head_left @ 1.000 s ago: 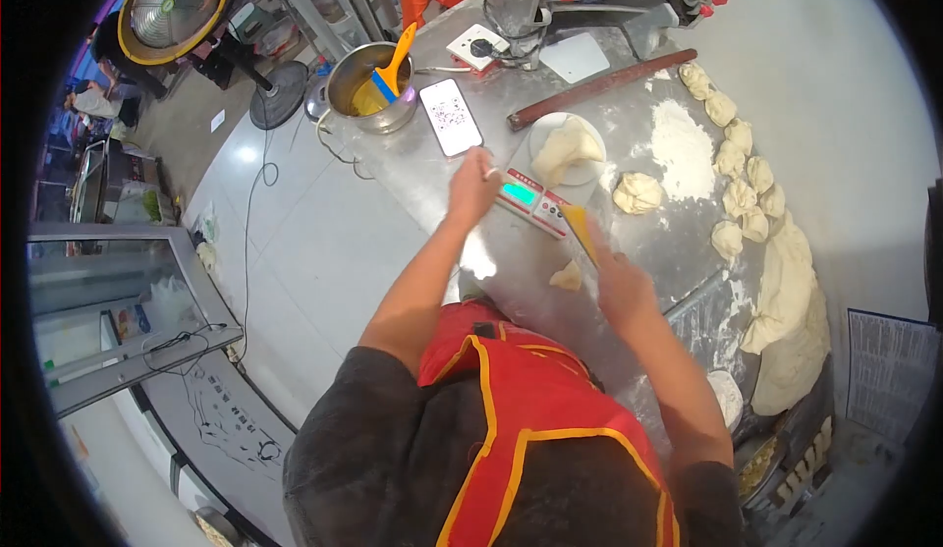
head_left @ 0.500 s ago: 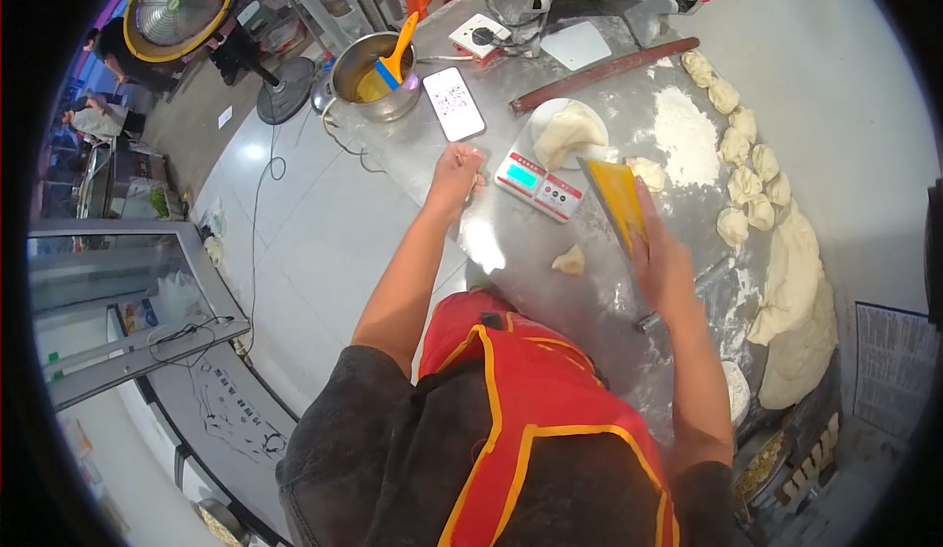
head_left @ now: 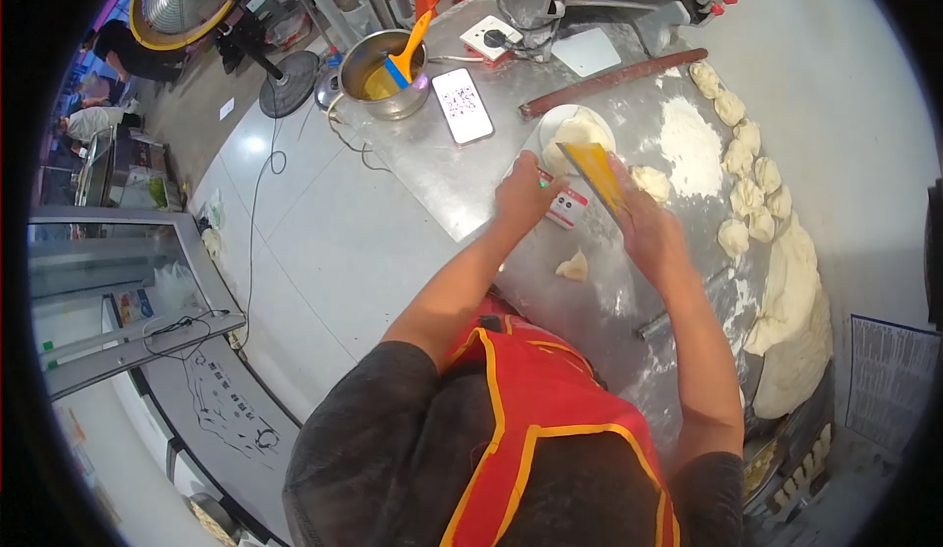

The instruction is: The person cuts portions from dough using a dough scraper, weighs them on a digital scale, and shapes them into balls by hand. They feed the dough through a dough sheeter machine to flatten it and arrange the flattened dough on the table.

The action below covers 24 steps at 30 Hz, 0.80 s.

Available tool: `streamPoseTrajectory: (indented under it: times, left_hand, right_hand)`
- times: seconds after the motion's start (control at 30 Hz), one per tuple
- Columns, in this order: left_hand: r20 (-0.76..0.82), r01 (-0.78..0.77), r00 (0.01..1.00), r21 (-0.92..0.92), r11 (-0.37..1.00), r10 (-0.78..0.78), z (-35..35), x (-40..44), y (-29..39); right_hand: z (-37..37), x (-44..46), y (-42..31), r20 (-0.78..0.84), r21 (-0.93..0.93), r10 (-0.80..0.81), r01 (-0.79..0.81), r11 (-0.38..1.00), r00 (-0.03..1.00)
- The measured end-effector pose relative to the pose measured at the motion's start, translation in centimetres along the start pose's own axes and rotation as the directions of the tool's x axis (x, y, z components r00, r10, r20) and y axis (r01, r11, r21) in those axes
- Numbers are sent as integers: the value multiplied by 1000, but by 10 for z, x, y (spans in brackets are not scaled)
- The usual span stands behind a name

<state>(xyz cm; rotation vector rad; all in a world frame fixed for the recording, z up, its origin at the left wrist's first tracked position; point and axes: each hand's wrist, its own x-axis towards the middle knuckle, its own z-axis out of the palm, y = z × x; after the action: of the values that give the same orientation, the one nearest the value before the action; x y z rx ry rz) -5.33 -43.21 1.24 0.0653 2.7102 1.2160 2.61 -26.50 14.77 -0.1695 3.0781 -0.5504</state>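
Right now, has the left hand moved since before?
Yes. The left hand went rightward in the picture, away from the smartphone, and now covers part of the digital scale.

L hand (head_left: 524,195) & R hand (head_left: 650,231) apart but nr each other, R gripping, both arms (head_left: 457,277) extended fwd.

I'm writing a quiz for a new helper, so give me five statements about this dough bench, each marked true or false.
1. The right hand holds a yellow scraper. True.
2. The phone lies screen up. True.
3. The left hand holds the phone. False: it is at the scale.
4. Dough lies on the white plate. True.
5. The metal pot holds no brush. False: an orange-handled brush leans in it.
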Motion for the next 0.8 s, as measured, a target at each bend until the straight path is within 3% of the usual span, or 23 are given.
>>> streamPoseTrajectory:
  times: [0.13, 0.2, 0.3, 0.4, 0.5, 0.63, 0.8]
  left_hand:
    - [-104, -40, 994, 17, 999, 42, 20, 8, 13]
    - [-69, 9, 998, -14, 1000, -10, 22, 15, 6]
    - [-86, -48, 995, -61, 997, 43, 17, 22, -12]
    - [-97, -89, 992, -66, 994, 82, 8, 20, -17]
    - [-118, -124, 986, -23, 992, 120, 5, 17, -19]
    - [-112, -180, 977, 35, 983, 183, 3, 15, -24]
    - [-51, -131, 989, 83, 988, 136, 2, 20, -23]
  right_hand:
    - [-6, 10, -9, 118, 85, 61, -71, 994, 991]
    - [-6, 12, -10, 128, 86, 60, -71, 994, 990]
    - [8, 14, -3, 38, 50, -19, 17, 999, 999]
    - [19, 20, -6, 81, 39, -34, 31, 999, 996]
    - [34, 26, -9, 59, -97, -101, 107, 990, 993]
    - [39, 32, -25, 138, -149, -23, 44, 988, 990]
    - [60, 38, -32, 181, -108, 56, -36, 994, 982]
